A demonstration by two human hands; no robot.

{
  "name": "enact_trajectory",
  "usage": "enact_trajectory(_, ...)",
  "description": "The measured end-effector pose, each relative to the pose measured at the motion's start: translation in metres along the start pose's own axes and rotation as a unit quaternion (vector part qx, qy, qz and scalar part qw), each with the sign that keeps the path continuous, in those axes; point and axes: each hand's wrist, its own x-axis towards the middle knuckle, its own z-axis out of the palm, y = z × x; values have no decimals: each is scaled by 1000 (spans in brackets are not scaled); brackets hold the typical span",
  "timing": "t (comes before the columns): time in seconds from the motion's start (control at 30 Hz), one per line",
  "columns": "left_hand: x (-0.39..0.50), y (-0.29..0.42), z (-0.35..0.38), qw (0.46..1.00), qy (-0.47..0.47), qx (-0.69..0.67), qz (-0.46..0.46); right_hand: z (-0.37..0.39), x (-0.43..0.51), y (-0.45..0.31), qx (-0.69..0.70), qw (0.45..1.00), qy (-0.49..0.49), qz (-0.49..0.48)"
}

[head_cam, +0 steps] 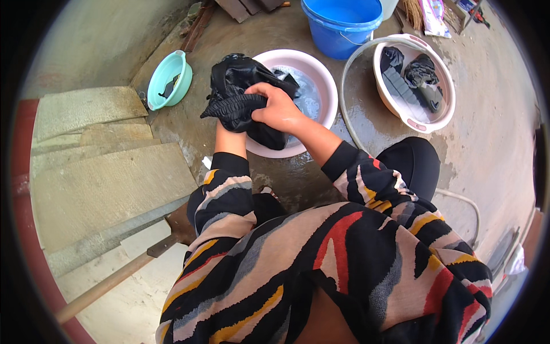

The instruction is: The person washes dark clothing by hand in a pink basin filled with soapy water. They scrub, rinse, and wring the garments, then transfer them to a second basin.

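A wet black garment [240, 77] with a gathered elastic band is held up over the left side of a pink basin [328, 112]. My right hand [275, 107] grips the garment by this band, thumb below and fingers above. Only the wrist of my left hand [231, 139] shows; the hand itself is hidden under or inside the garment, so its grip cannot be seen. Part of the cloth hangs down into the basin. Soapy water [307, 96] with more dark cloth lies in the basin.
Right of the basin, a clear hose [346, 94] curves past a second basin [449, 92] holding dark clothes in water. A blue bucket [343, 38] stands behind. At left are a small turquoise basin [185, 81], stone steps [111, 185] and a wooden-handled tool [107, 286].
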Motion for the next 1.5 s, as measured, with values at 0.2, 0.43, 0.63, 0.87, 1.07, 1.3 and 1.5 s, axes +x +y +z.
enact_trajectory(0.2,11,-4,7,979,-15,188,74,5,0,29,-118,984,125,37)
enact_trajectory(0.43,14,-7,18,946,-30,304,112,0,4,45,-132,988,72,35)
enact_trajectory(0.63,11,-8,22,919,-47,371,128,4,2,49,-133,985,108,33)
enact_trajectory(0.87,6,9,17,865,-107,473,132,-4,1,45,-101,991,27,83)
enact_trajectory(1.07,5,-12,24,899,-79,404,149,10,7,61,-155,955,252,12)
enact_trajectory(1.3,1,-44,28,996,-12,93,10,-3,10,68,-107,988,88,63)
enact_trajectory(1.5,0,-40,36,933,-9,-332,-141,6,14,70,-5,989,135,53)
